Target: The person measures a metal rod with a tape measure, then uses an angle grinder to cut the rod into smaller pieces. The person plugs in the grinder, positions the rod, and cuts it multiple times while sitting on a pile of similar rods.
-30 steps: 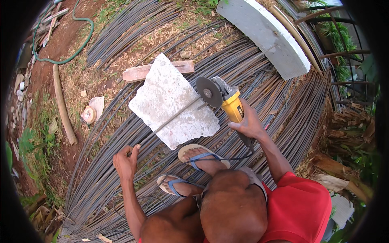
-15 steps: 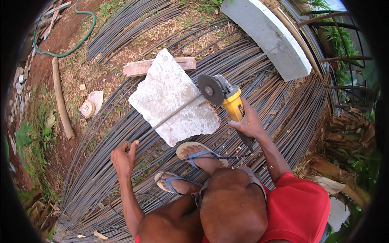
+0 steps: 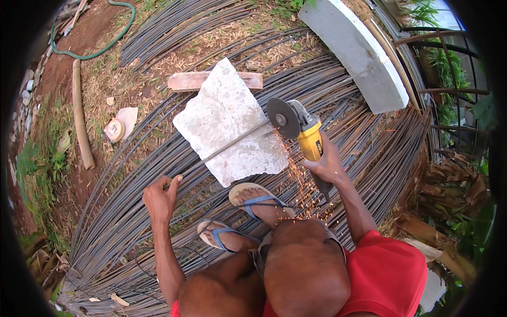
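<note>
My right hand grips a yellow and black angle grinder. Its dark disc meets a steel rod, throwing orange sparks down toward my feet. The rod lies across a rough white concrete slab. My left hand is closed on the rod's lower left part, beyond the slab's edge. My sandalled feet are on the bundled steel bars, just below the slab, with the black cord crossing near them.
A pinkish board lies behind the slab. A grey panel is at upper right beside a metal frame and plants. At left are a green hose, a wooden pole and a round roll on cardboard.
A stream of sparks has grown from nothing to dense between the disc and my feet. The grinder and my right hand have shifted slightly right relative to the slab.
</note>
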`<control>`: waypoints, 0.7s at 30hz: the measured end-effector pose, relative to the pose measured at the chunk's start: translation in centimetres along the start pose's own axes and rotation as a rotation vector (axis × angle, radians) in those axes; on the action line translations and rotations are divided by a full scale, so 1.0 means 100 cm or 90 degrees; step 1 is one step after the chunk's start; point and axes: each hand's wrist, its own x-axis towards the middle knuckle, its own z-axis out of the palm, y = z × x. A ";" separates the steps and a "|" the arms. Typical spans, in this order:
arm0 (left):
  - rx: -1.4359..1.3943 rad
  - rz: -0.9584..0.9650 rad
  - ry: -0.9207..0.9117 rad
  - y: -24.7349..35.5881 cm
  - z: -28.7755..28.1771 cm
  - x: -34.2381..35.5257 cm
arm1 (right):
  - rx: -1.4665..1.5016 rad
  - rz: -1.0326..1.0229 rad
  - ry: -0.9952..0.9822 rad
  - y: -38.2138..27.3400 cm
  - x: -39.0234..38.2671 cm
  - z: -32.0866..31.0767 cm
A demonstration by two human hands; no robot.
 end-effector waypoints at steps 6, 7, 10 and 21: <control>0.004 -0.011 -0.002 0.001 0.000 -0.001 | -0.011 -0.037 0.022 0.006 0.001 0.005; 0.003 -0.013 -0.001 0.002 0.000 -0.001 | -0.017 -0.019 0.018 0.007 0.002 0.005; 0.000 -0.022 -0.005 0.002 -0.001 -0.002 | -0.018 0.002 0.019 0.007 0.004 0.006; 0.004 -0.002 0.014 -0.003 0.003 -0.002 | -0.055 0.043 0.013 0.001 -0.002 0.006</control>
